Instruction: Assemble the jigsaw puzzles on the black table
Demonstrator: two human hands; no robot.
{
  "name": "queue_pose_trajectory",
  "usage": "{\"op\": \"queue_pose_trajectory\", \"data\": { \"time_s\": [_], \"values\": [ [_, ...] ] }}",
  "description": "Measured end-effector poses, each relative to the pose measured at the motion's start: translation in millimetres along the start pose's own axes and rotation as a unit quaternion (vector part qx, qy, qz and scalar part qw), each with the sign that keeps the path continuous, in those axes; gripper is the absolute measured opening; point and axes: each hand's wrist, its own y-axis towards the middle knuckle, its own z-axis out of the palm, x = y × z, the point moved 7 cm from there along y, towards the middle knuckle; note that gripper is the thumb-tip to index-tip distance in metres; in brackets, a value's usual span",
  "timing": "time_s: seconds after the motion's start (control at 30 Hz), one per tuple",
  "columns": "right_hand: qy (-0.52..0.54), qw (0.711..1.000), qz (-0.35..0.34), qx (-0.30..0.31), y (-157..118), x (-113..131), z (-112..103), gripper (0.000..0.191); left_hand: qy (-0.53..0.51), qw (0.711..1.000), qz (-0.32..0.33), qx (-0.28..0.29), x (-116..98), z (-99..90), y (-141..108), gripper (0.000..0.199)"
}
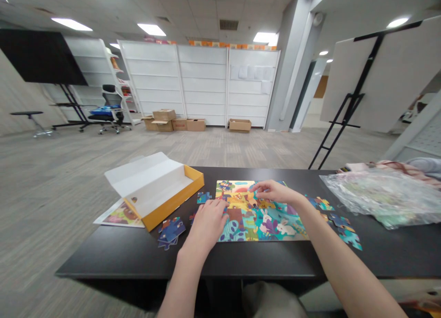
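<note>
A colourful jigsaw puzzle (pixel 248 217) with rabbits and other animals lies on the black table in front of me, most of its pieces joined. My left hand (pixel 211 214) rests palm down over its left edge, fingers stretched onto the pieces. Above the upper middle is my right hand (pixel 272 191), its thumb and fingertips bent together at a puzzle piece (pixel 252 194), which they partly hide. Loose puzzle pieces (pixel 171 231) are heaped left of the left hand, and a single blue piece (pixel 204 197) lies above it. More loose pieces (pixel 344 226) lie beyond my right forearm.
An opened yellow box (pixel 172 199) with a white inside stands at the table's left, partly over a printed sheet (pixel 120 215). Clear plastic bags (pixel 382 194) and folded cloth (pixel 396 168) lie at the right. Beyond the table stand cardboard boxes (pixel 196 125) and an office chair (pixel 109 109).
</note>
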Motion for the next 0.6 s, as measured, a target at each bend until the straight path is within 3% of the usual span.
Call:
{"op": "queue_pose_trajectory", "data": {
  "time_s": [0.33,0.47,0.6],
  "values": [
    [0.01,0.999,0.044,0.002,-0.3,-18.0,-4.7,0.035,0.0,1.0,-0.003,0.0,-1.2,3.5,-7.3,0.023],
    [0.057,0.997,0.027,-0.041,0.9,-6.9,-6.8,0.038,0.005,1.0,-0.023,-0.001,4.1,0.1,-7.9,0.025],
    [0.09,0.994,-0.003,-0.056,11.1,13.8,13.4,0.037,0.004,0.999,-0.041,0.007,5.5,-1.0,-7.5,0.023]
  ]
}}
